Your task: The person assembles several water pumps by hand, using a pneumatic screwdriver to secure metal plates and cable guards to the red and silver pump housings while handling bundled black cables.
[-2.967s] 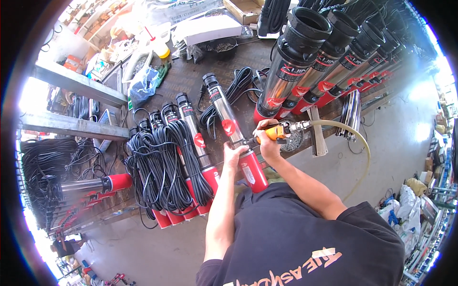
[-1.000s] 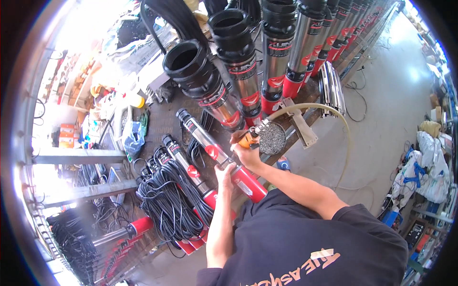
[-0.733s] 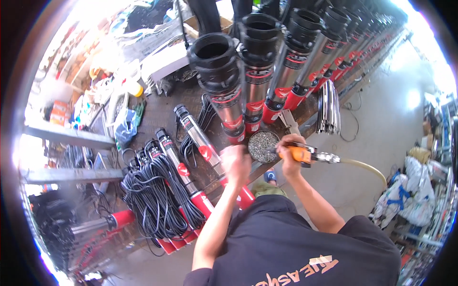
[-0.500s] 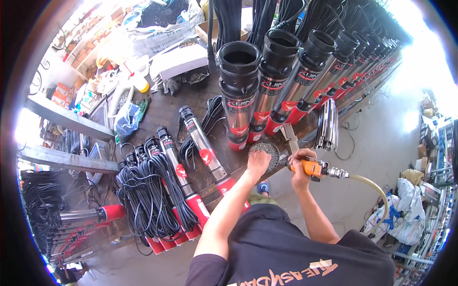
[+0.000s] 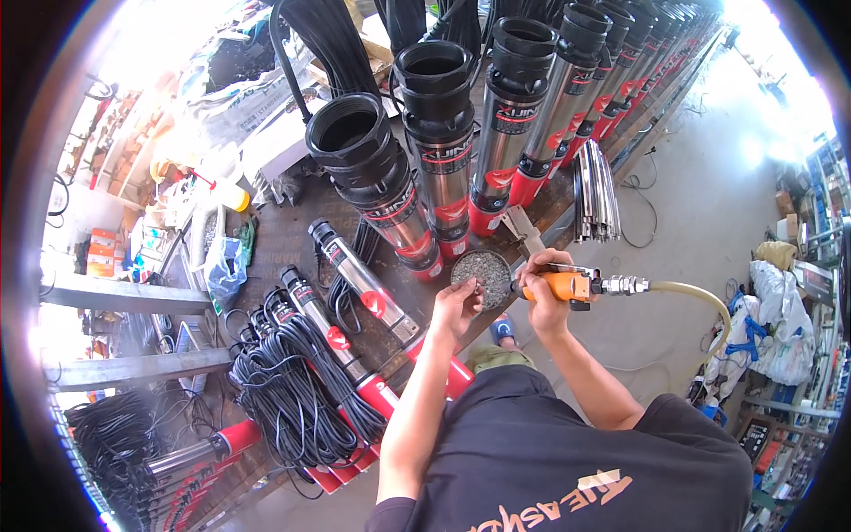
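Observation:
My right hand [image 5: 544, 301] is wrapped round an orange air screwdriver [image 5: 567, 285], whose pale hose [image 5: 700, 297] curves away to the right. Just left of its tip is a round bowl [image 5: 509, 262] full of small grey metal pieces, probably screws. At the bowl's near left rim, my left hand [image 5: 456, 309] has thumb and fingers pinched together; anything in them is too small to make out. A steel submersible pump [image 5: 368, 284] with a red end lies on the bench left of my left hand. A flat metal bracket [image 5: 523, 226] sits just beyond the bowl.
Upright pumps [image 5: 436, 142] with black tops and red bases line the bench toward the far right. Coiled black cables [image 5: 301, 390] cover several pumps at left. A bundle of metal strips [image 5: 596, 195] stands at the bench edge. White sacks [image 5: 784, 328] lie on the floor at right.
My left hand has come out of the bowl to its near left rim, fingers pinched. My right hand still grips the screwdriver, now closer to the bowl. The whole view has shifted.

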Demonstrator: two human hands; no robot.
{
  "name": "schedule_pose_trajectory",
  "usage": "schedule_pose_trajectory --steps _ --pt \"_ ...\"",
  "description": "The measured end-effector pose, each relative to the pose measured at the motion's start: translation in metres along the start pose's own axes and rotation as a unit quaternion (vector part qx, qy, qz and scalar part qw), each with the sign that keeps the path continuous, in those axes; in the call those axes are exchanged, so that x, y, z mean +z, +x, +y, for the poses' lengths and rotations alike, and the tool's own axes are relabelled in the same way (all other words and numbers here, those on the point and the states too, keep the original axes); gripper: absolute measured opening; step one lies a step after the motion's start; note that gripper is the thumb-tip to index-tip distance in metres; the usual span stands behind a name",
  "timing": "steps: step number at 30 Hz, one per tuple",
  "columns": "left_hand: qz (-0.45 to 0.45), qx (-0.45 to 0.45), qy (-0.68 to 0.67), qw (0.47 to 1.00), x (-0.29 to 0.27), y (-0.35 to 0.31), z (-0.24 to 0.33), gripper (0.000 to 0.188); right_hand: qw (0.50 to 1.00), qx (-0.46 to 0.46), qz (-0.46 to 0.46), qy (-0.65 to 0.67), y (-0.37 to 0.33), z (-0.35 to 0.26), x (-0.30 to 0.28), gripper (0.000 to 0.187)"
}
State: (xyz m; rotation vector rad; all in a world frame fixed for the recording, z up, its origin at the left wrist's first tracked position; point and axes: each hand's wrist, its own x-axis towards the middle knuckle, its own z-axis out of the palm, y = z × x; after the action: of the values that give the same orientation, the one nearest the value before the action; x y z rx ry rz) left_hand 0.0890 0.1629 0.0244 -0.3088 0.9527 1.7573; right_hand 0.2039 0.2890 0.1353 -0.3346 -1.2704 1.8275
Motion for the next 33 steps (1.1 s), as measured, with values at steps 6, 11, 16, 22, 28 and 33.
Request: schedule_pose_trajectory --steps 6,11,16,22,28,33 --pt "-0.003 -0.006 -0.049 0.999 0.004 -0.017 0.005 0.022 0.999 0.025 0.019 0.01 0.0 0.0 0.015 0.027" --pt "0.005 0.007 -0.041 0.999 0.003 -0.024 0.007 0.026 0.999 0.035 0.016 0.014 0.001 0.0 0.027 0.025" --pt "-0.001 0.011 -0.087 0.996 0.01 -0.032 0.008 0.027 0.998 0.043 0.034 0.029 0.001 0.004 0.033 0.027" --pt "-0.072 0.017 -0.139 0.988 0.014 -0.049 0.011 0.025 0.996 0.053 0.04 0.057 0.001 0.006 0.035 0.028" --pt "-0.079 0.031 -0.202 0.976 0.008 -0.051 0.004 0.023 0.995 0.043 0.033 0.087 -0.005 0.013 0.037 0.03" --pt "0.0 0.046 -0.211 0.976 0.0 -0.072 -0.004 0.022 0.993 0.042 -0.001 0.111 -0.022 0.027 0.039 0.031"
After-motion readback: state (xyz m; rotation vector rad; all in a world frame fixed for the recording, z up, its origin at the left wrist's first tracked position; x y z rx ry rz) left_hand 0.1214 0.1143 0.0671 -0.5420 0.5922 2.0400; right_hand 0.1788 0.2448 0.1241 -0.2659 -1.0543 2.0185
